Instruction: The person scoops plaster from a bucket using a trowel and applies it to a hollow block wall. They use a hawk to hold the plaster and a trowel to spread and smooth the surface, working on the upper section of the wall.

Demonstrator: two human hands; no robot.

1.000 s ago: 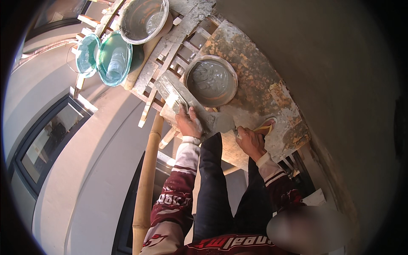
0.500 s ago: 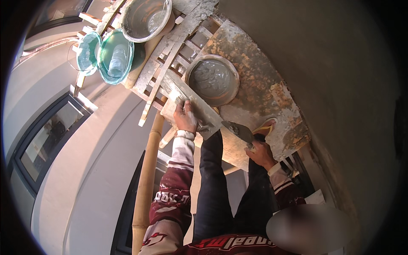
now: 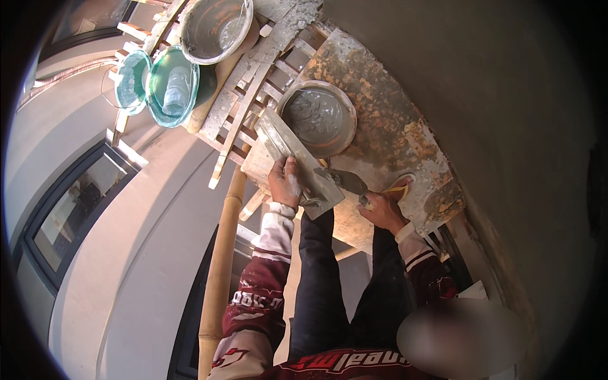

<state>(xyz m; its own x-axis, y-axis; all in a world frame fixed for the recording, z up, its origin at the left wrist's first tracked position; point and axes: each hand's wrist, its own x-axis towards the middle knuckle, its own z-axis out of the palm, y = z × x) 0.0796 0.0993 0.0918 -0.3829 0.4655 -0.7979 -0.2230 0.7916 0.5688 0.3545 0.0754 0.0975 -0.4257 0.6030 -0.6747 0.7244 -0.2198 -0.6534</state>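
Observation:
My left hand is closed on a long rectangular plastering trowel, held tilted over my knees. Its handle is mostly hidden by the fingers. In my right hand is a small pointing trowel with a grey, mortar-smeared blade. The blade's tip meets or overlaps the right edge of the plastering trowel; whether they touch I cannot tell. Just beyond both tools stands a round bucket of wet grey mortar, partly covered by the plastering trowel's far end.
A mortar-stained board lies on slatted scaffolding, with my sandalled foot on it. At the upper left are a large mortar-coated tub and two green buckets. A bamboo pole runs along the left; a grey wall rises at right.
The plastering trowel has shifted right with my left hand, its face turned more into view. My right hand has moved up and left, bringing the pointing trowel's blade to the plastering trowel's edge.

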